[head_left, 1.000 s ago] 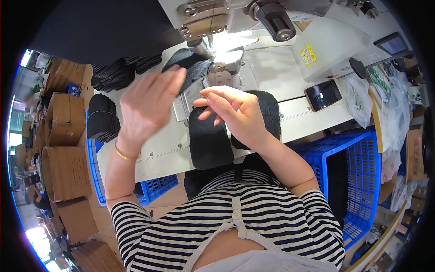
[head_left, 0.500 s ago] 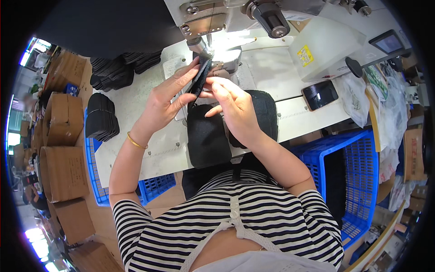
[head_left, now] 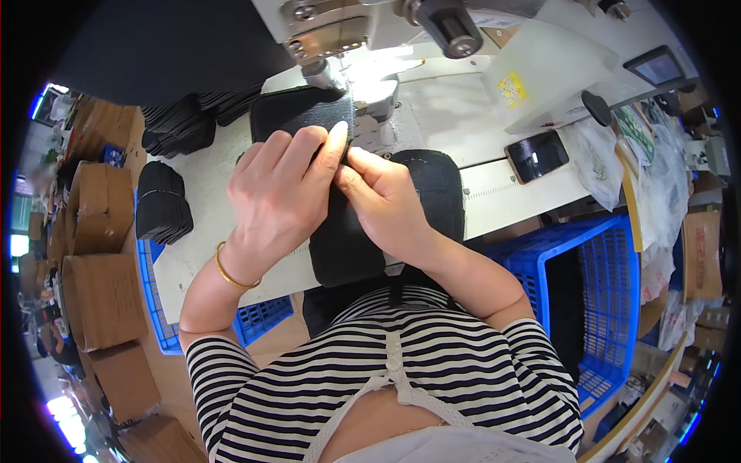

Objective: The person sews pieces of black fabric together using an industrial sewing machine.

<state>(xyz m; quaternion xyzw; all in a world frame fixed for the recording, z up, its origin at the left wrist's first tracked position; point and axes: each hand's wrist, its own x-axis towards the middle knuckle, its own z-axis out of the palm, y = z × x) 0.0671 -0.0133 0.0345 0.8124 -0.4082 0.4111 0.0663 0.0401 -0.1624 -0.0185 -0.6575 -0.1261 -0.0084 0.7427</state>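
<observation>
Bending left hand (head_left: 282,184) palm-down, with curled fingers and grip too hidden to tell, over the pad (head_left: 297,109) at 11 o'clock, under the machine (head_left: 332,38). Pinching the pad's near corner in right hand (head_left: 384,202). At 4, blue crate (head_left: 614,309) with dark contents; at 7, second crate (head_left: 262,318).

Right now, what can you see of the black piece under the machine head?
The black piece looks like textured fabric, lying fairly flat, with a rounded far-left corner and a brightly lit right edge beside the machine head's metal parts. The left hand covers its near side; the right hand's fingertips are at its near-right corner, their grip unclear.
</observation>
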